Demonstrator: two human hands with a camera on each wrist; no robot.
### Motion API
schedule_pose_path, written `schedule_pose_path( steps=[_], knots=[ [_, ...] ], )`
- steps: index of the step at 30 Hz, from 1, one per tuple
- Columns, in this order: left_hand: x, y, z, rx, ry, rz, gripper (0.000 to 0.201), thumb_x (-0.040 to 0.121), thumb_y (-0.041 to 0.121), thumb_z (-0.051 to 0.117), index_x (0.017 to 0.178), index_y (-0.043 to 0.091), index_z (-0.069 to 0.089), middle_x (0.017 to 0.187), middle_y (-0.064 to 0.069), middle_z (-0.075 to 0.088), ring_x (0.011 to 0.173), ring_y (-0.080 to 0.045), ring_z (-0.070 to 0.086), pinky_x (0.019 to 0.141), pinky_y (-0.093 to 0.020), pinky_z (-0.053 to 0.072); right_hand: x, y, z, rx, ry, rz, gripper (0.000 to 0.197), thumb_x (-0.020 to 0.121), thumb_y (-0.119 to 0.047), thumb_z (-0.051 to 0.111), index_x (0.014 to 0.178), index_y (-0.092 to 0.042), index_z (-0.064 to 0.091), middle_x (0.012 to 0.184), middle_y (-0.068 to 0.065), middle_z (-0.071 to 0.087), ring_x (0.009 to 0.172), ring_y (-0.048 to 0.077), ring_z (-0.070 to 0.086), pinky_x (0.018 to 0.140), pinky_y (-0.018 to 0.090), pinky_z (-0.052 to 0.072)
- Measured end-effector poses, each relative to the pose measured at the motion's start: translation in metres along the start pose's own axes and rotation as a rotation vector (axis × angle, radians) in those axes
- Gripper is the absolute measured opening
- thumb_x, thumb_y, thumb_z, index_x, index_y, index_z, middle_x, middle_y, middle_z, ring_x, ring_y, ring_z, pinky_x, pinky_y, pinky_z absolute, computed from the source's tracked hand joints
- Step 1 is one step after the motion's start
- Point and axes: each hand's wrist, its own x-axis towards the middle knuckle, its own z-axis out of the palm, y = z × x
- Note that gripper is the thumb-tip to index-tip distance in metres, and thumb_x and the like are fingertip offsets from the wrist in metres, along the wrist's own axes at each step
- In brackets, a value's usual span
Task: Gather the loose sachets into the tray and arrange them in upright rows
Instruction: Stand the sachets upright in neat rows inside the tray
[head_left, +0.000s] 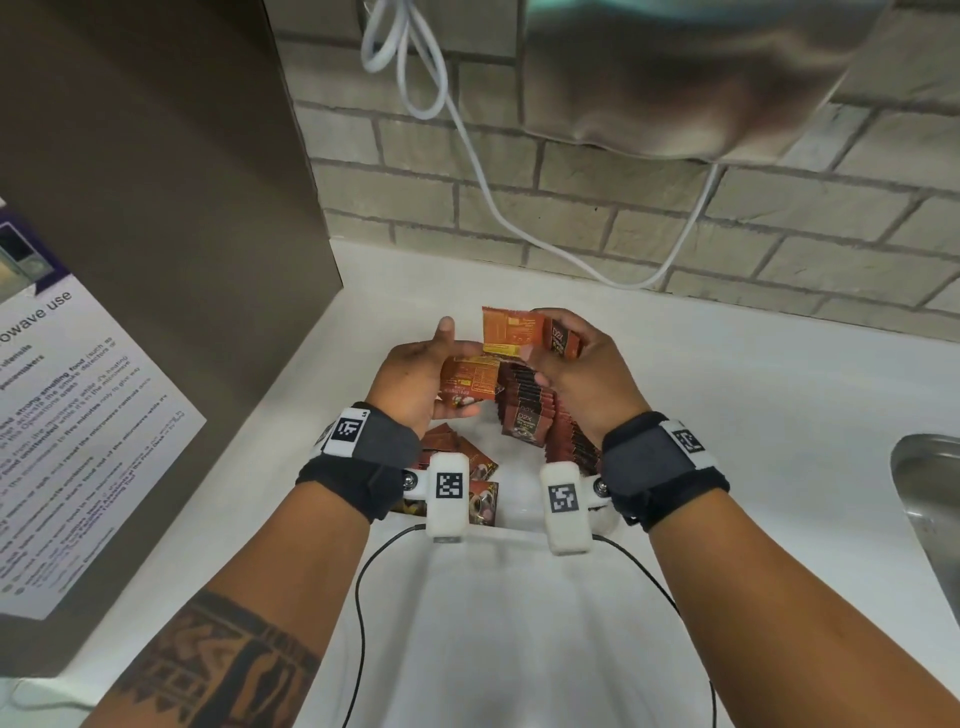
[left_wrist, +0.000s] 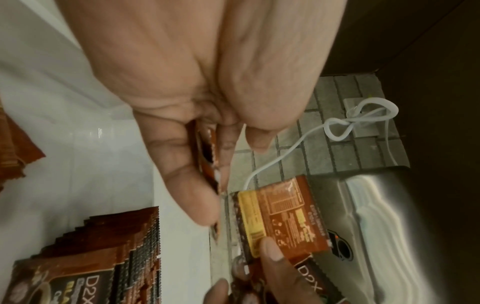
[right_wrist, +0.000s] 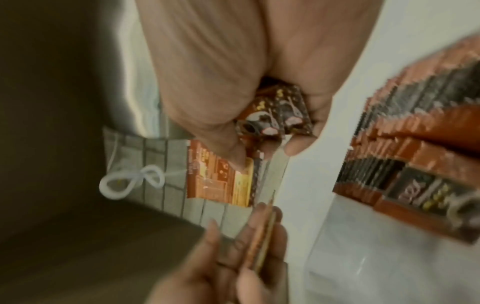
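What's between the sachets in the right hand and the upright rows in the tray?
Nothing visible. The right hand holds a few sachets directly above the upright rows, with open air under them. The left hand grips its own sachet off to the left side, clear of the drop path.

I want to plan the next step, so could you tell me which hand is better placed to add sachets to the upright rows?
Probably the right hand: it grips sachets directly above the upright rows; the left hand sits beside them.

Orange-brown sachets (head_left: 511, 325) w/ yellow panel, white counter (head_left: 727, 415), grey brick wall (head_left: 623, 197), white cable (head_left: 467, 140)
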Motion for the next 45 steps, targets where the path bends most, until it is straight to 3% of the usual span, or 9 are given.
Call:
schedule_pose_path(
  steps=[4, 7, 12, 16, 20, 27, 35, 40, 45],
  knots=[
    [-0.002, 0.005, 0.003, -0.003, -0.073, -0.056, 0.065, 0.088, 0.069, 0.052, 0.107, 0.012, 0.077, 0.103, -0.012, 0.076, 0.093, -0.026, 0.074, 0.062, -0.032, 0.057, -0.001, 0.006, 0.006, -0.392, 0.024, -0.308, 0.027, 0.091, -0.002, 0.062, 0.095, -0.027, 0.071, 0.095, -0.006, 0.059, 0.085, 0.005, 0.056, 0.081, 0.015, 0.043],
    [-0.004, 0.004, 0.005, 0.006, -0.114, 0.019, 0.034, 0.090, 0.034, 0.072, 0.113, 0.009, 0.073, 0.109, -0.013, 0.075, 0.093, -0.021, 0.072, 0.059, -0.025, 0.056, -0.003, 0.009, 0.007, -0.416, 0.010, -0.315, 0.038, 0.084, 0.006, 0.060, 0.094, -0.029, 0.072, 0.101, -0.004, 0.055, 0.096, 0.009, 0.058, 0.088, 0.020, 0.048],
    [-0.002, 0.004, 0.003, -0.069, -0.084, 0.114, 0.033, 0.086, 0.008, 0.075, 0.118, 0.008, 0.070, 0.107, -0.012, 0.075, 0.084, -0.017, 0.073, 0.056, -0.022, 0.054, -0.001, 0.011, 0.010, -0.194, 0.092, -0.042, 0.041, 0.089, -0.001, 0.054, 0.106, -0.037, 0.064, 0.100, -0.007, 0.064, 0.092, 0.011, 0.065, 0.087, 0.035, 0.055],
    [-0.003, 0.002, -0.002, -0.019, -0.096, 0.161, 0.035, 0.084, 0.008, 0.077, 0.118, 0.011, 0.070, 0.105, -0.009, 0.076, 0.081, -0.018, 0.073, 0.053, -0.024, 0.054, -0.003, -0.005, 0.008, 0.318, 0.085, 0.285, 0.021, 0.098, -0.020, 0.061, 0.118, -0.015, 0.063, 0.094, 0.009, 0.069, 0.076, 0.026, 0.065, 0.065, 0.037, 0.055],
    [-0.001, 0.002, -0.005, 0.091, -0.149, 0.218, 0.035, 0.079, 0.003, 0.080, 0.113, 0.009, 0.073, 0.100, -0.009, 0.076, 0.082, -0.018, 0.073, 0.059, -0.024, 0.056, 0.000, -0.006, -0.001, 0.265, -0.091, 0.374, 0.059, 0.082, -0.053, 0.069, 0.119, -0.008, 0.065, 0.106, 0.019, 0.073, 0.089, 0.031, 0.069, 0.083, 0.043, 0.058],
    [0.002, 0.011, -0.008, 0.125, -0.122, 0.279, 0.043, 0.069, 0.000, 0.086, 0.110, 0.007, 0.073, 0.103, -0.011, 0.077, 0.095, -0.024, 0.073, 0.084, -0.038, 0.060, -0.002, 0.004, -0.008, 0.289, -0.257, 0.387, 0.043, 0.084, -0.004, 0.075, 0.124, -0.007, 0.062, 0.091, 0.013, 0.069, 0.090, 0.034, 0.059, 0.072, 0.038, 0.056],
    [0.005, 0.022, 0.007, 0.147, -0.143, 0.361, 0.049, 0.065, -0.004, 0.088, 0.109, 0.013, 0.074, 0.104, -0.012, 0.076, 0.095, -0.027, 0.072, 0.086, -0.042, 0.060, -0.010, -0.010, -0.007, 0.149, -0.601, 0.468, 0.032, 0.088, 0.002, 0.067, 0.119, -0.007, 0.065, 0.101, 0.012, 0.074, 0.085, 0.020, 0.072, 0.071, 0.030, 0.060],
    [0.007, 0.023, 0.009, 0.198, -0.131, 0.438, 0.030, 0.087, 0.000, 0.072, 0.115, 0.012, 0.072, 0.107, -0.009, 0.075, 0.095, -0.020, 0.072, 0.081, -0.029, 0.059, -0.011, -0.007, -0.004, 0.186, -0.545, 0.490, 0.029, 0.087, 0.006, 0.058, 0.114, -0.002, 0.065, 0.088, 0.014, 0.071, 0.075, 0.024, 0.071, 0.067, 0.033, 0.060],
    [0.015, 0.016, -0.010, 0.151, -0.122, 0.412, 0.039, 0.094, -0.006, 0.060, 0.123, 0.019, 0.066, 0.110, -0.006, 0.072, 0.093, -0.022, 0.070, 0.072, -0.038, 0.058, -0.005, -0.001, -0.016, 0.417, -0.446, 0.481, 0.040, 0.094, 0.007, 0.048, 0.130, -0.006, 0.059, 0.113, 0.021, 0.069, 0.107, 0.034, 0.069, 0.086, 0.044, 0.058]
  ],
)
